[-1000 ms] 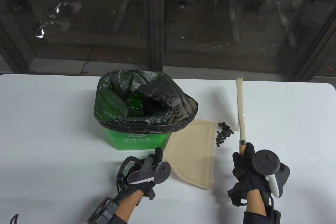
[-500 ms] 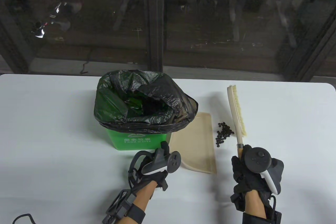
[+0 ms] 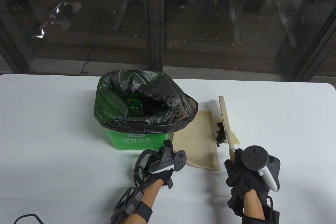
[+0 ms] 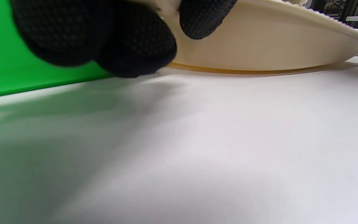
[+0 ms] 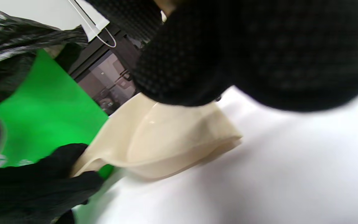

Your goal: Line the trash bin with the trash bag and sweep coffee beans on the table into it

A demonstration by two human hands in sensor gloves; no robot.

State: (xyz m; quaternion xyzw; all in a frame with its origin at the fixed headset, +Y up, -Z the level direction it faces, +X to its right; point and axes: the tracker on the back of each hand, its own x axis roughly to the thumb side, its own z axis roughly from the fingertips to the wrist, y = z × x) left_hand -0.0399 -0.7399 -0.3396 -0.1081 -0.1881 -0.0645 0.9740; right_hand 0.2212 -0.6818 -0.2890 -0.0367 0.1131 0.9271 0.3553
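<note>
Coffee beans being swept onto a dustpan beside a lined green bin.

The right hand [image 3: 242, 171], fingers wrapped round the handle, has swung the brush [image 3: 225, 125] leftward since a second ago; its bristles now press the coffee beans [image 3: 220, 135] against the dustpan [image 3: 195, 140] lip, near the desk [image 3: 52, 129] centre. The left hand [image 3: 160, 163] pinches the dustpan's near rim, tilting it. The trash bin [image 3: 136, 140], just left, already wears its trash bag [image 3: 147, 100]. The beans probably go onto the pan next.
</note>
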